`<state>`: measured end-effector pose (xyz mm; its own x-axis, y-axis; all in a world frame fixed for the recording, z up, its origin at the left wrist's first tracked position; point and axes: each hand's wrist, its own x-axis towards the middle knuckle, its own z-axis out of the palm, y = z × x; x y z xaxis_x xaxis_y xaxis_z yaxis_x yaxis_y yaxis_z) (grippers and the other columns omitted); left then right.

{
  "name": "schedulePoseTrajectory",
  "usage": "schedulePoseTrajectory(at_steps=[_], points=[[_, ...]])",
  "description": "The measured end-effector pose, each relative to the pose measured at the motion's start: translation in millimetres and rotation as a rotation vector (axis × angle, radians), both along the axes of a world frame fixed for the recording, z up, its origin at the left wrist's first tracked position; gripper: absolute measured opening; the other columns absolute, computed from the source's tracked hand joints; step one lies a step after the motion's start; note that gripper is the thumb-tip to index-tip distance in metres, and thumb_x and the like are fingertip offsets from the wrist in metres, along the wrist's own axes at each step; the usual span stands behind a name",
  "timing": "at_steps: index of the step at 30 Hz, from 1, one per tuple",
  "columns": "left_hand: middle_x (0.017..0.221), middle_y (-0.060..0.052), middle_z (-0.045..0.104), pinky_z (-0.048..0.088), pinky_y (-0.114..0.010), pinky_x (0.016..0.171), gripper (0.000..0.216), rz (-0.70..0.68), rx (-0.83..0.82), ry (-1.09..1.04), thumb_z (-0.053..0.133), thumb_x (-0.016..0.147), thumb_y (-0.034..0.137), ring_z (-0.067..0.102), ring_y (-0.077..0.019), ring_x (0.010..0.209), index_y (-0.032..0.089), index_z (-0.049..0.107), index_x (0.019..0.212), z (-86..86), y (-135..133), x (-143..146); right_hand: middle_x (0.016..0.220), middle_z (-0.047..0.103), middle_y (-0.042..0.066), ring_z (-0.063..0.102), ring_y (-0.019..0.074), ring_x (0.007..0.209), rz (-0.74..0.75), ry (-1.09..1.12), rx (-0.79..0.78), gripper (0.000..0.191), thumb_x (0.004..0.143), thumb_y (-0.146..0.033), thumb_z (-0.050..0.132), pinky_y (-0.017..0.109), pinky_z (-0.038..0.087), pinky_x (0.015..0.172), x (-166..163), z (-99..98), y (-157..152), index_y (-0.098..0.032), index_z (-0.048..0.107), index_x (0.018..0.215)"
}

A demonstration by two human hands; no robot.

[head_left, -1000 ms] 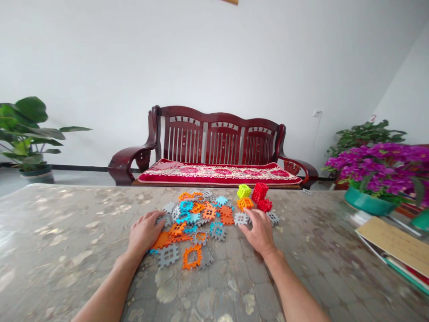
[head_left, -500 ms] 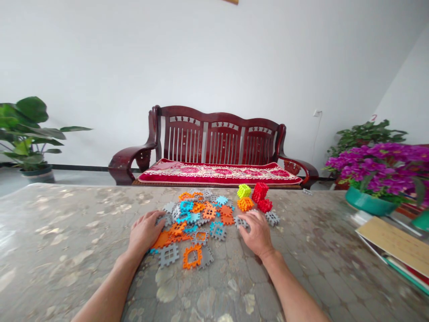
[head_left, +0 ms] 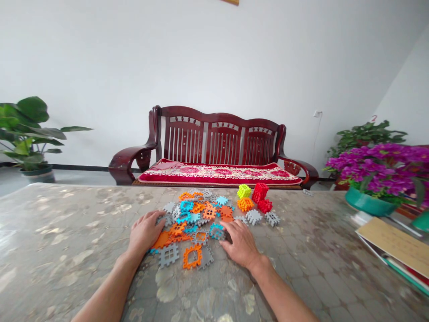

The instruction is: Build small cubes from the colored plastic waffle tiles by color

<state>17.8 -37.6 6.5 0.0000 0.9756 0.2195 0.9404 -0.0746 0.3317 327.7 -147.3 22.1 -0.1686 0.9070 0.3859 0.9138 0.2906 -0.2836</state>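
Observation:
A heap of flat interlocking plastic tiles in orange, blue and grey lies on the patterned table. My left hand rests palm down on the heap's left edge, fingers spread over an orange tile. My right hand lies at the heap's right side, fingers curled over a blue-grey tile; whether it grips the tile is unclear. Behind the heap stand small built cubes: a yellow-green cube, an orange cube and red cubes. Two loose grey tiles lie beside them.
A dark wooden bench with a red cushion stands behind the table. A pot of purple flowers and stacked books occupy the table's right side. A leafy green plant stands on the floor at left.
My right hand has slid left and nearer, from the grey tile by the orange cube to the blue-grey tile in the heap. That grey tile now lies uncovered. My left hand has stayed put.

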Motion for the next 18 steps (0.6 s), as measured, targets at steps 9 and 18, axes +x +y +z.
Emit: schedulePoseTrajectory(at_steps=[9, 18], points=[[0.133, -0.005, 0.063, 0.039, -0.042, 0.104, 0.04, 0.006, 0.024, -0.02, 0.042, 0.088, 0.037, 0.056, -0.0265, 0.121, 0.03, 0.069, 0.117, 1.6, -1.5, 0.6, 0.1, 0.071, 0.001, 0.062, 0.0186, 0.099, 0.074, 0.064, 0.009, 0.039, 0.08, -0.007, 0.051, 0.032, 0.047, 0.089, 5.6, -4.6, 2.1, -0.028, 0.07, 0.107], [0.135, -0.006, 0.061, 0.037, -0.044, 0.105, 0.042, 0.002, -0.005, -0.029, 0.04, 0.088, 0.038, 0.055, -0.0279, 0.122, 0.029, 0.068, 0.118, 1.7, -1.0, -0.1, 0.105, 0.071, 0.005, 0.064, 0.0179, 0.102, -0.024, 0.256, 0.131, 0.049, 0.077, 0.0, 0.038, 0.033, 0.049, 0.092, 19.8, -16.2, 11.7, -0.023, 0.07, 0.106]])
